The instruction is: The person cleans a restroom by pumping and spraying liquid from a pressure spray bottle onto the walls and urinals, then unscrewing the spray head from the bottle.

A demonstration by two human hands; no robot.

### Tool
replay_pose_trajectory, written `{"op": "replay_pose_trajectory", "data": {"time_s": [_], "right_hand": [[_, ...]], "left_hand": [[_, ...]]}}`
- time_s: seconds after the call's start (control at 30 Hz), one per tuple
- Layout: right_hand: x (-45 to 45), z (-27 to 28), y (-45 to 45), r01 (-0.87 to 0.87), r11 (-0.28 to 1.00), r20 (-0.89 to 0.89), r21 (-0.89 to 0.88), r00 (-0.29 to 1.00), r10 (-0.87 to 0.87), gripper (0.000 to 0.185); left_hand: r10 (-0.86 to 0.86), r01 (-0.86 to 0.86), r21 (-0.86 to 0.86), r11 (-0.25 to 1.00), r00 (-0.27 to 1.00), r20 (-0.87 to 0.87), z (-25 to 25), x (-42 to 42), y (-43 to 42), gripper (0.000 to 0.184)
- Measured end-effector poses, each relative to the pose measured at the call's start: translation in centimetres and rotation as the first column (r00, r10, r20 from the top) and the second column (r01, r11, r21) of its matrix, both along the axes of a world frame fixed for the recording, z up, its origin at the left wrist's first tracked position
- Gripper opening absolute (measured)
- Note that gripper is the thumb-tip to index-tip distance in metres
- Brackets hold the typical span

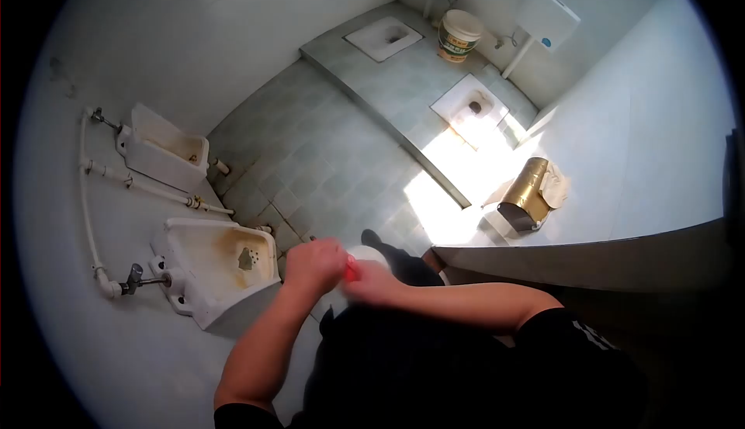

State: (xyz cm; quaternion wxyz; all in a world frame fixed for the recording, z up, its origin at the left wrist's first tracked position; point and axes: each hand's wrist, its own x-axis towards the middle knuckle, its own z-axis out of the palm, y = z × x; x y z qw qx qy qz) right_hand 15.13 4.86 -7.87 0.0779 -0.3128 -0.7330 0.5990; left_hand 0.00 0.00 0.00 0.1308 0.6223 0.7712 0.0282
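1. Your right hand [372,283] clamps a small, bright-red, plastic-looking piece [351,269]; your left hand [314,266] curls beside it, its grip hidden.
2. Expect light, stiff handling; grip the sides.
3. Stained white ceramic urinal [219,263]: left of your hands.

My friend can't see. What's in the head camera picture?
Someone's left grip and right grip are close together over a tiled floor, with something red between them. Two urinals are on the left; two squat toilets and a bucket are farther off, with a gold box on the right.
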Motion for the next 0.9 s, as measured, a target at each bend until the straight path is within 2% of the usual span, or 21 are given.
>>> {"op": "replay_pose_trajectory", "data": {"time_s": [0.07, 0.1, 0.17, 0.2, 0.23, 0.27, 0.3, 0.33, 0.37, 0.43, 0.5, 0.53, 0.6, 0.63, 0.7, 0.77, 0.83, 0.9], "right_hand": [[0.2, 0.8, -0.1, 0.068, 0.998, -0.086, 0.0, 0.994, -0.068, 0.025], [-1.2, 1.4, 2.2, 0.075, 0.989, -0.007, -0.128, 0.997, -0.077, 0.025], [-4.0, 1.9, 5.7, 0.019, 0.973, 0.056, -0.23, 0.998, -0.006, 0.025], [-4.6, 0.5, 8.0, 0.019, 0.986, 0.095, -0.165, 0.996, -0.003, 0.026], [-5.5, 0.6, 10.2, 0.016, 0.985, 0.089, -0.173, 0.996, 0.0, 0.026], [-6.9, 0.8, 11.9, 0.039, 0.981, 0.074, -0.188, 0.997, -0.025, 0.028], [-8.2, 1.0, 14.3, 0.069, 0.981, 0.06, -0.183, 0.996, -0.059, 0.03], [-9.3, 1.0, 16.2, 0.097, 0.99, 0.0, -0.102, 0.995, -0.098, 0.033], [-10.4, 0.9, 18.4, 0.109, 0.988, -0.004, -0.108, 0.994, -0.11, 0.033], [-12.3, 1.8, 21.9, 0.046, 0.991, 0.002, -0.127, 0.999, -0.046, 0.035], [-13.9, 2.5, 25.7, 0.071, 0.988, 0.019, -0.14, 0.997, -0.069, 0.035], [-14.8, 2.5, 27.5, 0.083, 0.985, 0.005, -0.148, 0.997, -0.083, 0.036], [-16.4, 2.1, 31.3, 0.105, 0.982, -0.01, -0.159, 0.994, -0.108, 0.036], [-17.2, 1.6, 33.2, 0.085, 0.987, 0.039, -0.136, 0.996, -0.08, 0.041], [-18.8, 1.2, 36.4, 0.078, 0.989, 0.082, -0.128, 0.994, -0.068, 0.046], [-20.3, 1.6, 40.8, 0.221, 0.961, -0.012, -0.166, 0.974, -0.226, 0.046], [-21.6, 2.6, 45.6, 0.262, 0.951, -0.015, -0.165, 0.963, -0.268, 0.044], [-22.6, 5.0, 50.6, 0.318, 0.91, 0.135, -0.265, 0.947, -0.292, 0.052]], "left_hand": [[0.031, -0.053, 0.252, 0.966, 0.995, 0.091, 2.1, -0.6, 0.4, 0.021], [0.045, -0.064, 0.116, 0.991, 0.987, 0.156, 3.1, -3.0, 3.9, 0.021], [0.139, -0.224, 0.34, 0.913, 0.956, 0.259, 5.7, -6.2, 8.0, 0.02], [0.09, -0.12, 0.197, 0.973, 0.984, 0.154, 2.5, -6.1, 9.9, 0.021], [0.093, -0.121, 0.19, 0.974, 0.984, 0.149, -0.1, -6.3, 11.6, 0.021], [0.025, -0.038, 0.119, 0.992, 0.993, 0.112, -2.2, -7.0, 12.8, 0.022], [-0.054, 0.049, 0.063, 0.997, 0.995, 0.084, -1.8, -8.0, 15.5, 0.023], [-0.069, 0.064, 0.066, 0.996, 0.995, 0.072, -1.2, -9.2, 18.4, 0.023], [-0.074, 0.074, 0.005, 0.997, 0.994, 0.074, -0.4, -10.4, 20.5, 0.023], [-0.09, 0.097, -0.084, 0.992, 0.993, 0.078, 2.7, -12.7, 24.1, 0.024], [0.04, -0.047, 0.037, 0.998, 0.984, 0.176, 5.8, -15.5, 28.7, 0.022], [0.028, -0.035, 0.038, 0.999, 0.985, 0.168, 6.7, -16.6, 30.9, 0.022], [0.068, -0.091, 0.166, 0.982, 0.988, 0.14, 7.5, -18.3, 35.2, 0.021], [0.06, -0.083, 0.163, 0.983, 0.988, 0.139, 6.0, -18.6, 37.1, 0.021], [-0.189, 0.174, 0.095, 0.98, 0.965, 0.181, 2.7, -18.9, 40.6, 0.021], [-0.268, 0.262, 0.059, 0.963, 0.952, 0.148, 2.2, -20.9, 46.1, 0.021], [-0.343, 0.346, 0.005, 0.938, 0.93, 0.132, 2.2, -22.5, 51.6, 0.021], [-0.537, 0.531, 0.08, 0.844, 0.831, 0.145, 3.3, -23.7, 57.5, 0.022]]}}
